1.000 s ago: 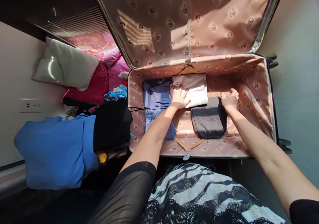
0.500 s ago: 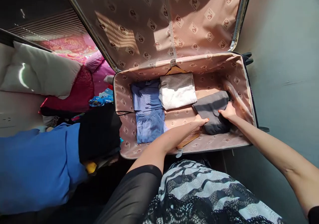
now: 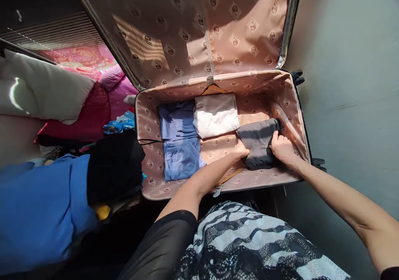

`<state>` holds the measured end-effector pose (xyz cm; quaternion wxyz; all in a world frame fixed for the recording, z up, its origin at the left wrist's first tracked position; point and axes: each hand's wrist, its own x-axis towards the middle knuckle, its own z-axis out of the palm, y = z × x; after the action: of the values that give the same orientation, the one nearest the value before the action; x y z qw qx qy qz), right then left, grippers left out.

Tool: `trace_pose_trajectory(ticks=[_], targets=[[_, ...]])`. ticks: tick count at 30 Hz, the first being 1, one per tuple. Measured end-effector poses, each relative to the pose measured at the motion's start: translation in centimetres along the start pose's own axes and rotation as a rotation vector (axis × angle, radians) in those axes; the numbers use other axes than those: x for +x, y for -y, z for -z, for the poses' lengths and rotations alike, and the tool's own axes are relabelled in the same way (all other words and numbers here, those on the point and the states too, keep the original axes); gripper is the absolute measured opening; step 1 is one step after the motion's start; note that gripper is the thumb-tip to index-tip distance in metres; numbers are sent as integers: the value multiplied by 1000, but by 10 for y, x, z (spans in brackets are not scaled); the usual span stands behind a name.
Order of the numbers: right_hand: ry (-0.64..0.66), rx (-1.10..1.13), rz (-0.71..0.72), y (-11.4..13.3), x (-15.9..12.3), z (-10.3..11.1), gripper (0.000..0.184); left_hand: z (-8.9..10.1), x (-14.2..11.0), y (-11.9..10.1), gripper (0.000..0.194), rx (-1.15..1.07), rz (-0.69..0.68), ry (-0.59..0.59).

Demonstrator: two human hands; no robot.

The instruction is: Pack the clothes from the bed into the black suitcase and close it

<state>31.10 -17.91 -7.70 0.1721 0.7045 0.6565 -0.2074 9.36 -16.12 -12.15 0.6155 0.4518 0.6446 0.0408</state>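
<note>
In the head view, a folded dark gray cloth (image 3: 257, 136) lies in the right half of an open suitcase (image 3: 215, 149), beside a white cloth (image 3: 215, 116) and blue clothes (image 3: 181, 159). The left hand (image 3: 240, 150) touches its left edge, thumb on top; the right hand's (image 3: 283, 149) bent fingers touch its right side; whether either grips, I cannot tell.

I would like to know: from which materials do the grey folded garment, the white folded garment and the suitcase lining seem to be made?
Grey garment: soft matte cloth, possibly cotton; it shows gentle creases and no shine.
White garment: matte cloth, perhaps cotton or a blend, with soft wrinkles.
Lining: thin printed fabric, probably synthetic, judging by its fine regular weave and puckered walls.
</note>
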Motion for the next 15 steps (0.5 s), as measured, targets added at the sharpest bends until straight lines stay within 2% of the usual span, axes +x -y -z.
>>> trace_pose_trajectory(ticks=[2,4,6,7,9,11,13,15], targets=[[-100,-109,125,6,-3,6,92,-8,-18,0,79,131,35,-130],[-116,-165,201,13,3,4,104,-10,-32,4,99,347,-151,-184],[-21,-173,185,17,16,-6,121,-6,-36,9,109,589,-426,-84],[45,-164,147,17,24,-13,129,-2,-34,11,111,692,-508,-2],[165,-138,87,14,35,-27,144,5,-25,13,114,837,-532,136],[184,-111,107,7,40,-40,148,8,-18,12,116,902,-504,191],[71,-71,173,-5,40,-50,140,7,-16,9,116,931,-532,195],[15,-32,160,-18,42,-60,136,8,-21,2,108,958,-552,207]])
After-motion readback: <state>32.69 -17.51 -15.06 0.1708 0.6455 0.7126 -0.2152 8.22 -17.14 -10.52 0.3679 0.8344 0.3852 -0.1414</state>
